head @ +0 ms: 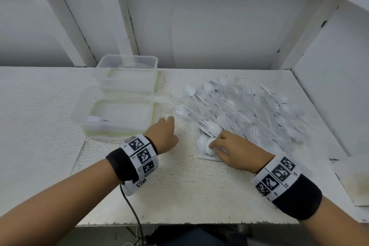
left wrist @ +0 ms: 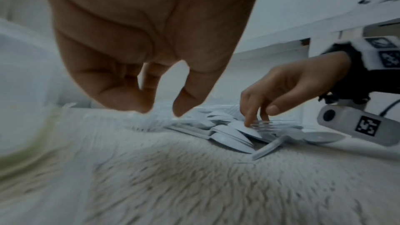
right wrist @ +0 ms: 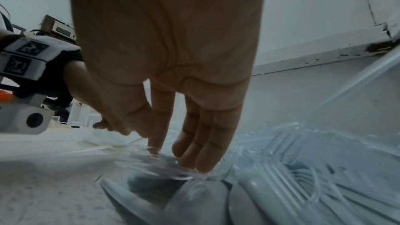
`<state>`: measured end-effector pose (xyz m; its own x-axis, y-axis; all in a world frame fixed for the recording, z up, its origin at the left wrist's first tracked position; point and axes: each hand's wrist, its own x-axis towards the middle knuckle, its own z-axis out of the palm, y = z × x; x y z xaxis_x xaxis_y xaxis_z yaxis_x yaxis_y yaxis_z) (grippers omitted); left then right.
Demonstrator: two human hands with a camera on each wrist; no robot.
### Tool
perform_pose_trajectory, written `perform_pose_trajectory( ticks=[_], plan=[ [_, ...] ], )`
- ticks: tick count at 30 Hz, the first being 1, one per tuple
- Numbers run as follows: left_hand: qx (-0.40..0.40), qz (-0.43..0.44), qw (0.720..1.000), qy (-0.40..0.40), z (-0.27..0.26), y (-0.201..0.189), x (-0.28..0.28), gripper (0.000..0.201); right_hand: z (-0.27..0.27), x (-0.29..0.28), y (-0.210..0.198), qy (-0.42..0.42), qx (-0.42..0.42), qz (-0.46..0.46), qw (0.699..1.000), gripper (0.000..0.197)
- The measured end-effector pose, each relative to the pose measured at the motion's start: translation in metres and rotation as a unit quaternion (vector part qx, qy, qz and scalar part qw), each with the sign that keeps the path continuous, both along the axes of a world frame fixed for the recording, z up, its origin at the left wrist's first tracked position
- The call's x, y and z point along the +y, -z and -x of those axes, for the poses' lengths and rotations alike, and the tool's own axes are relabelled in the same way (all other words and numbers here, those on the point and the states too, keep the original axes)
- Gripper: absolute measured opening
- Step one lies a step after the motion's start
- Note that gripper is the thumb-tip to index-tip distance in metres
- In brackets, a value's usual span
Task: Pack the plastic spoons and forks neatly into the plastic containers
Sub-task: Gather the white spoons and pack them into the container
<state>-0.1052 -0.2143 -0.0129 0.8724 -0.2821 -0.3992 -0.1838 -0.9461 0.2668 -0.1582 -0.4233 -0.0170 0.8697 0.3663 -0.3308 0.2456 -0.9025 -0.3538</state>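
The head camera looks steeply down on the table (head: pixel 179 185); each wrist camera sits low, close behind its fingers — both catch the cutlery heap (head: pixel 249 110).

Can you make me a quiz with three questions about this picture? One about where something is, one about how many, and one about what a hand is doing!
1. Where is the pile of spoons and forks?
A. right of the containers
B. inside the far container
C. on the floor

2. How many plastic containers are on the table?
A. one
B. two
C. four

3. What is the right hand doing?
A. waving in the air
B. holding a lid
C. touching spoons at the pile's near edge

Answers:
1 A, the pile lies on the table to their right.
2 B, a near container and a far container.
3 C, its fingers rest on the white spoons.
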Motion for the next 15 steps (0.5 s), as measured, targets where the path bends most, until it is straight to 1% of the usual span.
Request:
perform_pose_trajectory(
  ticks=[2, 4, 5, 7, 9, 12, 15],
  plan=[
    [-0.079, 0.047, 0.994, 0.053, 0.004, -0.001, -0.008, 0.044, 0.0, -0.001, -0.001, 0.0, -0.002, -0.002, 1.0, 0.032],
    [-0.133, 0.082, 0.978, 0.136, 0.004, -0.002, -0.02, 0.043, -0.001, -0.004, -0.002, 0.001, -0.01, 0.006, 1.0, 0.031],
    [-0.142, 0.085, 0.97, 0.178, 0.002, 0.0, -0.027, 0.041, -0.002, -0.006, -0.002, 0.001, -0.015, 0.014, 1.0, 0.03],
    [-0.134, 0.07, 0.96, 0.237, -0.002, 0.005, -0.039, 0.04, -0.002, -0.01, -0.003, 0.004, -0.021, 0.026, 0.999, 0.029],
    [-0.112, 0.033, 0.96, 0.255, -0.005, 0.01, -0.046, 0.042, -0.001, -0.014, -0.005, 0.014, -0.018, 0.042, 0.999, 0.029],
    [-0.098, -0.032, 0.964, 0.244, -0.007, 0.014, -0.042, 0.041, 0.0, -0.017, -0.005, 0.022, -0.015, 0.088, 0.996, 0.03],
    [-0.081, -0.052, 0.969, 0.229, -0.008, 0.013, -0.03, 0.04, 0.002, -0.016, -0.006, 0.017, -0.017, 0.115, 0.993, 0.03]
  ],
)
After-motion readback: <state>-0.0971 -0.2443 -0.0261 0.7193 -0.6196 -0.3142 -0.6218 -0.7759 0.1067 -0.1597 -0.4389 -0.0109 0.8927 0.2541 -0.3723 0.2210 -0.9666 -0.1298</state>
